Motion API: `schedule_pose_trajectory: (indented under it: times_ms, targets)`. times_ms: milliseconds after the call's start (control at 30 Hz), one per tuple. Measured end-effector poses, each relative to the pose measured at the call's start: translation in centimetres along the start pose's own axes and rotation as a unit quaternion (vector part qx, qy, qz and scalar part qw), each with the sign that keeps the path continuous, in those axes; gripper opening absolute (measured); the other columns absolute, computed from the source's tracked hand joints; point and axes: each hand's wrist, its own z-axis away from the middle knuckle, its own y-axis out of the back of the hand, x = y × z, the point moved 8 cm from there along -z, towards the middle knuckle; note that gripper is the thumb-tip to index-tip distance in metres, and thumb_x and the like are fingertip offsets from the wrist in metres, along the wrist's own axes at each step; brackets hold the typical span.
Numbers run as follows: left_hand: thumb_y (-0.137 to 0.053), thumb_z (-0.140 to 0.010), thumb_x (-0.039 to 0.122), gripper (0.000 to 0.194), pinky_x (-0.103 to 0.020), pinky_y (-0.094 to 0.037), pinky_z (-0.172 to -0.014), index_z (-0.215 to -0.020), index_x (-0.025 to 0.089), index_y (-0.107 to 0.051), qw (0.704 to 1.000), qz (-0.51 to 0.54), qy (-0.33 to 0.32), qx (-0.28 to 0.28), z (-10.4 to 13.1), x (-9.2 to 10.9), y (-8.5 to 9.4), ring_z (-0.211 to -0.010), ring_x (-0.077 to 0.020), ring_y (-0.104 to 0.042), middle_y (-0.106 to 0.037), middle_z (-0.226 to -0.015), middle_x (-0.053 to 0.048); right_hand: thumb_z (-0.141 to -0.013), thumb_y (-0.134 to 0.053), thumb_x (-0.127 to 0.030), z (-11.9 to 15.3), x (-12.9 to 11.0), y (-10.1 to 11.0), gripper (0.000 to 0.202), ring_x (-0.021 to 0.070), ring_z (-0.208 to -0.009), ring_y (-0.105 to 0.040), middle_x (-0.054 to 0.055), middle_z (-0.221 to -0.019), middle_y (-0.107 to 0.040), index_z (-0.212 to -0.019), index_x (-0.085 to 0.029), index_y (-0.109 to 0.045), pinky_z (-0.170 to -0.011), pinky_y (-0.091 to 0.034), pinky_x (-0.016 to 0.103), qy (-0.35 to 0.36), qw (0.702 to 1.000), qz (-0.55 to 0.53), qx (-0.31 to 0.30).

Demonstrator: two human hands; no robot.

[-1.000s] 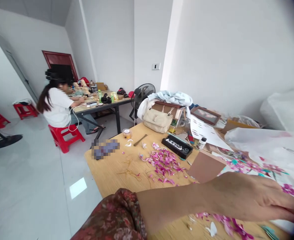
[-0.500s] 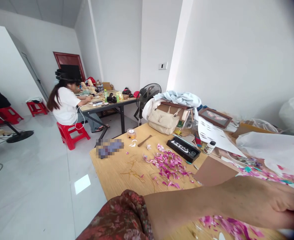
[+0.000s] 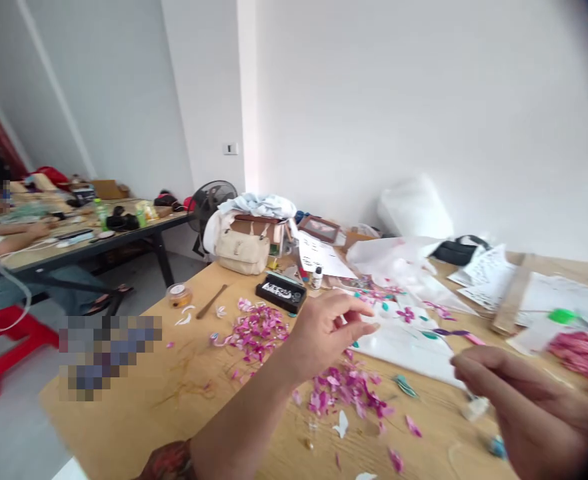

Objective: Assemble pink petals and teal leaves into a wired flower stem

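Right now, I'm seeing the sheet [image 3: 399, 353] lying between both hands, its near edge slanting toward the right hand [image 3: 529, 403], whose fingers are sitting curled; I can't tell what they're holding. The left hand [image 3: 327, 330] is hovering by the petals [image 3: 347, 390], thumb and forefinger parted, apparently empty.

Wht wall [image 3: 354, 100] behind blk fan [image 3: 214, 200], red stool [image 3: 24, 332] nr tbl [image 3: 164, 259].

Legible text, none: label on bottle [image 3: 317, 280], just right of black tray [image 3: 274, 301], too small to read.
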Motion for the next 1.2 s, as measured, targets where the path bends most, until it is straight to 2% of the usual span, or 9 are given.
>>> schedule_pose_trajectory:
  times_ms: [100, 167, 267, 367, 700, 867, 1033, 1133, 1200]
  targets:
    - [-0.064, -0.077, 0.027, 0.017, -0.027, -0.050, -0.073, -0.091, 0.016, -0.064, 0.997, -0.034, -0.071, -0.009, 0.5, 1.6, -0.8, -0.081, -0.0150, -0.058, -0.062, -0.089, -0.006, -0.075, -0.061, -0.041, -0.4, -5.3, -1.7, 0.023, 0.0135, -0.051, -0.045, -0.001, -0.057, -0.050, -0.063, -0.022, -0.057, -0.045, -0.037, 0.025, 0.003, 1.000, -0.013, 0.012]
    - [-0.063, -0.079, 0.026, 0.018, -0.030, -0.049, -0.079, -0.093, 0.016, -0.064, 0.992, -0.069, -0.097, -0.035, 0.8, 2.1, -2.1, -0.089, -0.0172, -0.058, -0.062, -0.093, -0.008, -0.076, -0.058, -0.041, -0.3, -6.9, -3.1, 0.026, 0.0127, -0.050, -0.042, -0.002, -0.054, -0.047, -0.059, -0.021, -0.055, -0.045, -0.034, 0.024, 0.031, 0.999, 0.011, -0.013]
    - [-0.059, -0.082, 0.024, 0.015, -0.028, -0.050, -0.073, -0.092, 0.014, -0.064, 0.989, -0.082, -0.104, -0.066, 1.2, 1.9, -3.5, -0.083, -0.0159, -0.060, -0.064, -0.088, -0.008, -0.079, -0.054, -0.040, 0.2, -7.0, -3.9, 0.027, 0.0125, -0.053, -0.042, -0.002, -0.055, -0.048, -0.060, -0.021, -0.055, -0.047, -0.033, 0.024, 0.048, 0.997, 0.044, -0.040]
    - [-0.056, -0.083, 0.020, 0.013, -0.024, -0.050, -0.067, -0.084, 0.012, -0.066, 0.988, -0.075, -0.113, -0.068, 1.2, 1.7, -4.0, -0.073, -0.0136, -0.060, -0.063, -0.077, -0.006, -0.080, -0.052, -0.038, 0.5, -6.8, -4.0, 0.028, 0.0122, -0.053, -0.041, -0.002, -0.055, -0.048, -0.059, -0.020, -0.054, -0.048, -0.032, 0.024, 0.048, 0.996, 0.060, -0.047]
    - [-0.058, -0.081, 0.016, 0.012, -0.021, -0.047, -0.059, -0.073, 0.013, -0.067, 0.993, -0.051, -0.090, -0.056, 1.1, 1.4, -3.7, -0.063, -0.0105, -0.056, -0.060, -0.067, -0.003, -0.080, -0.053, -0.037, 0.4, -7.0, -4.8, 0.026, 0.0122, -0.054, -0.044, -0.001, -0.055, -0.050, -0.062, -0.019, -0.056, -0.048, -0.035, 0.024, 0.035, 0.996, 0.022, -0.074]
    - [-0.059, -0.080, 0.016, 0.011, -0.021, -0.046, -0.058, -0.073, 0.014, -0.066, 0.996, -0.034, -0.072, -0.046, 1.0, 1.0, -3.4, -0.063, -0.0105, -0.056, -0.059, -0.067, -0.002, -0.079, -0.055, -0.037, 0.3, -7.0, -3.3, 0.024, 0.0116, -0.052, -0.043, -0.001, -0.056, -0.049, -0.062, -0.019, -0.057, -0.045, -0.034, 0.023, 0.034, 0.999, 0.015, -0.032]
    - [-0.060, -0.080, 0.015, 0.010, -0.021, -0.045, -0.059, -0.072, 0.014, -0.067, 0.996, -0.037, -0.062, -0.050, 0.9, 1.1, -3.2, -0.063, -0.0105, -0.056, -0.059, -0.066, -0.002, -0.081, -0.055, -0.030, 0.4, -8.1, -1.8, 0.008, 0.0126, -0.057, -0.048, -0.001, -0.065, -0.053, -0.081, -0.023, -0.059, -0.050, -0.039, 0.023, 0.116, 0.992, 0.045, 0.010]
    - [-0.059, -0.080, 0.014, 0.011, -0.020, -0.044, -0.059, -0.072, 0.013, -0.067, 0.996, -0.039, -0.059, -0.062, 1.0, 1.2, -3.4, -0.063, -0.0103, -0.055, -0.058, -0.066, -0.002, -0.082, -0.056, -0.025, 0.8, -9.4, -2.4, 0.015, 0.0133, -0.062, -0.053, 0.000, -0.076, -0.057, -0.096, -0.026, -0.059, -0.056, -0.044, 0.025, 0.187, 0.977, 0.099, -0.005]
    - [-0.059, -0.080, 0.013, 0.011, -0.020, -0.044, -0.058, -0.073, 0.012, -0.067, 0.995, -0.039, -0.059, -0.068, 1.0, 1.3, -3.5, -0.063, -0.0102, -0.055, -0.058, -0.066, -0.002, -0.082, -0.056, -0.024, 0.9, -10.0, -3.2, 0.015, 0.0135, -0.064, -0.055, 0.002, -0.083, -0.060, -0.097, -0.026, -0.061, -0.057, -0.045, 0.026, 0.216, 0.967, 0.134, -0.023]
